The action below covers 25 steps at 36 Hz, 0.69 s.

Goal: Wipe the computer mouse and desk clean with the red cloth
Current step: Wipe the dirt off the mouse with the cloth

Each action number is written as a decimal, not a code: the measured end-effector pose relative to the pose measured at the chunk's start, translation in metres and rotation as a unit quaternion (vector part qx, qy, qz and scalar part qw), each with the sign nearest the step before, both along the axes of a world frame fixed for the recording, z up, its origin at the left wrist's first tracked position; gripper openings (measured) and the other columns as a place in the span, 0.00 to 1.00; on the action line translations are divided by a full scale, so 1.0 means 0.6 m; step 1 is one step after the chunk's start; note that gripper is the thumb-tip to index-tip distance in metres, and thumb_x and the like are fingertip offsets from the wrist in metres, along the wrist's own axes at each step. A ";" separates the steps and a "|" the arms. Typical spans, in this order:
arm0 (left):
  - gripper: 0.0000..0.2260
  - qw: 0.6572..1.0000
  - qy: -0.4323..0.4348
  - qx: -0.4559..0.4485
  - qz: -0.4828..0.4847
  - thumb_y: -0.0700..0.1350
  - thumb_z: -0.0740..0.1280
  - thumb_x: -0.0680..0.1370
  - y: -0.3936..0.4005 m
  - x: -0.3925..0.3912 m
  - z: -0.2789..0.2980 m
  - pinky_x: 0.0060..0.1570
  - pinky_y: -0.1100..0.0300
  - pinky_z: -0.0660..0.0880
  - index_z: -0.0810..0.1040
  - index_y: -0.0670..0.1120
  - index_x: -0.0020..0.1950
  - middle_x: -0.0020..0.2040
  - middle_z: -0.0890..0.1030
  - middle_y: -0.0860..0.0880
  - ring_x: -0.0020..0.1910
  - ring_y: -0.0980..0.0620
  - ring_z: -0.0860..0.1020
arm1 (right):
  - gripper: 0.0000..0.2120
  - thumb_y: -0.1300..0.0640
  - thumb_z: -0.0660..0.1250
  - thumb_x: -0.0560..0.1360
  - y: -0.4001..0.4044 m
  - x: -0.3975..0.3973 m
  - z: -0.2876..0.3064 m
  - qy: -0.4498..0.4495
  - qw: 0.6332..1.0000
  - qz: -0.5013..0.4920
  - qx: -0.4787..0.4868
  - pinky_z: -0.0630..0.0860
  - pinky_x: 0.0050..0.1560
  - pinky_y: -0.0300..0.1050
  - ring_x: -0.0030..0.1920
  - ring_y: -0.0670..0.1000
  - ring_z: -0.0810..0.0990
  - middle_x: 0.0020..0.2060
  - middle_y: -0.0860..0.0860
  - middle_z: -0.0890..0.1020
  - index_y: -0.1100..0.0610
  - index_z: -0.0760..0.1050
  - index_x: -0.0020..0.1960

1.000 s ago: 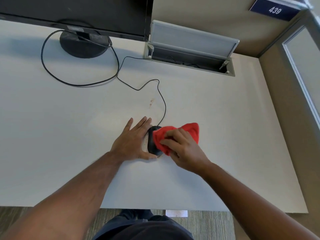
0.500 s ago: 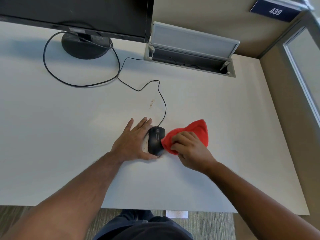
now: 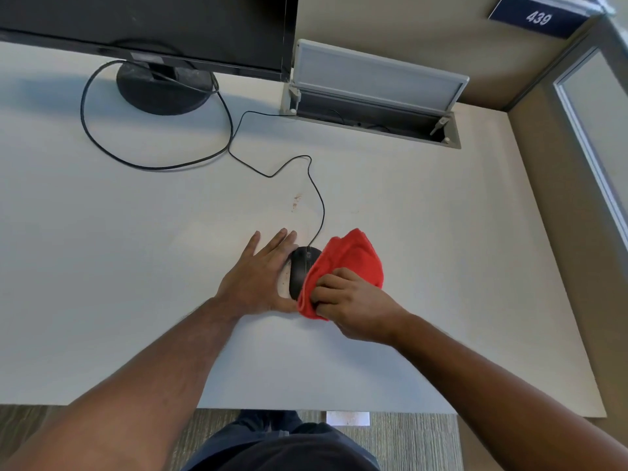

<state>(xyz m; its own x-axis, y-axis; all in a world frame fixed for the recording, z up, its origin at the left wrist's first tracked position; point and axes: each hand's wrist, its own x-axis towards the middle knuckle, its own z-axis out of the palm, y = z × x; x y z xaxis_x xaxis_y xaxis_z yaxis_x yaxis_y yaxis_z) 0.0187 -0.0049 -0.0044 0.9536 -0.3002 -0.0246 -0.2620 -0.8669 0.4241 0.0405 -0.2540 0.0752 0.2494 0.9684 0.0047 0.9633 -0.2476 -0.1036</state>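
Observation:
A black wired computer mouse (image 3: pixel 299 270) lies on the white desk (image 3: pixel 136 266), near its middle. My left hand (image 3: pixel 259 279) rests flat against the mouse's left side, fingers spread, thumb at the near end. My right hand (image 3: pixel 353 302) grips the bunched red cloth (image 3: pixel 353 260) and presses it onto the right and near part of the mouse, hiding that side. A small reddish stain (image 3: pixel 296 202) marks the desk just beyond the mouse.
The mouse cable (image 3: pixel 316 198) snakes back to an open cable hatch (image 3: pixel 370 96) in the desk. A black monitor (image 3: pixel 146 25) on a round stand (image 3: pixel 163 90) is at the back left, with a looped cable. A partition wall bounds the right side.
My right hand with the red cloth slid right off the mouse, then came back toward me onto its right, near side. My left hand and the mouse have stayed in place.

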 end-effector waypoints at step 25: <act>0.58 0.999 0.028 -0.036 0.011 0.79 0.71 0.63 -0.001 -0.001 0.010 0.84 0.44 0.39 0.55 0.50 0.83 0.87 0.54 0.54 0.84 0.62 0.42 | 0.14 0.67 0.66 0.70 -0.030 0.000 0.010 0.067 0.957 -0.243 0.144 0.75 0.52 0.53 0.52 0.58 0.78 0.53 0.54 0.81 0.60 0.83 0.53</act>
<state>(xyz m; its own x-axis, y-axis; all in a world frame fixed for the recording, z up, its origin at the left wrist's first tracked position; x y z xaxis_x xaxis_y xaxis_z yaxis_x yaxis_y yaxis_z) 0.0182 -0.0054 0.0015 0.9577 -0.2822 -0.0572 -0.2174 -0.8389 0.4991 0.0406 -0.2721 0.0812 0.6873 0.7009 0.1906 0.7149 -0.6062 -0.3486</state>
